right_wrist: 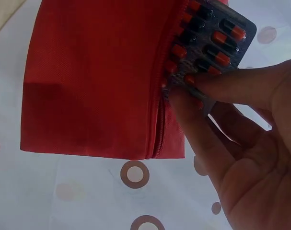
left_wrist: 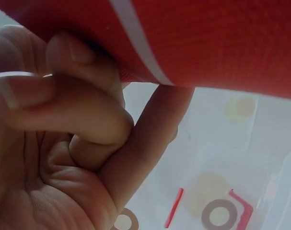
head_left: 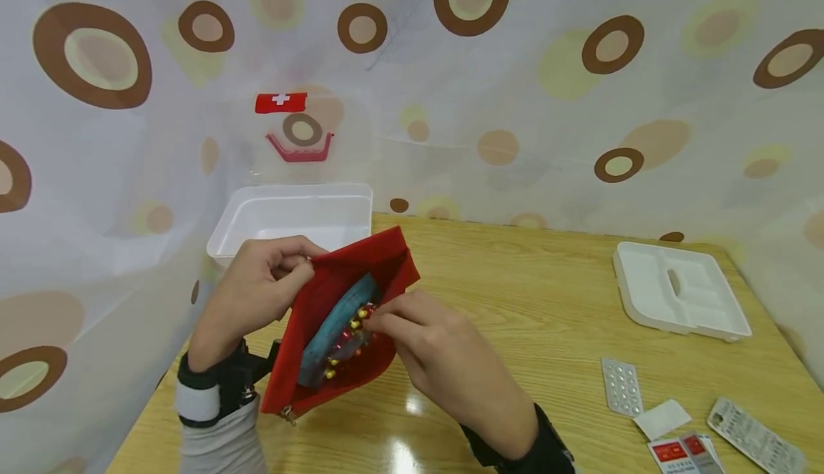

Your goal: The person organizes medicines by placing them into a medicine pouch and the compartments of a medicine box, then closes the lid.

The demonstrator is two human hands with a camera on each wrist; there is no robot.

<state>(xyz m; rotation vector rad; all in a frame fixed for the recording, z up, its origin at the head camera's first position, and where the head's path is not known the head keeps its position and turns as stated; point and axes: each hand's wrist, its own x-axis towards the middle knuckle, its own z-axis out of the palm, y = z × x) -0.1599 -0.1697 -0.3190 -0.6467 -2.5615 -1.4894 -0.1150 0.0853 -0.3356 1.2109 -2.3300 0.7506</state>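
- Red pouch (head_left: 292,352) nearest me, at seven o'clock, mouth towards my eyes.
- My left hand (head_left: 257,288) pinches its ten-o'clock rim — seemingly keeping it open.
- My right hand (head_left: 447,356) pinches a capsule blister pack (right_wrist: 226,45) in that mouth, towards three o'clock.

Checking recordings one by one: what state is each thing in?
Pouch: unzipped, held open
Capsule pack: partly inside pouch
Blue item: inside pouch
White box: open
Clear lid: raised
Tray: lying flat
Silver strips: lying flat
Left hand: gripping pouch
Right hand: pinching capsule pack
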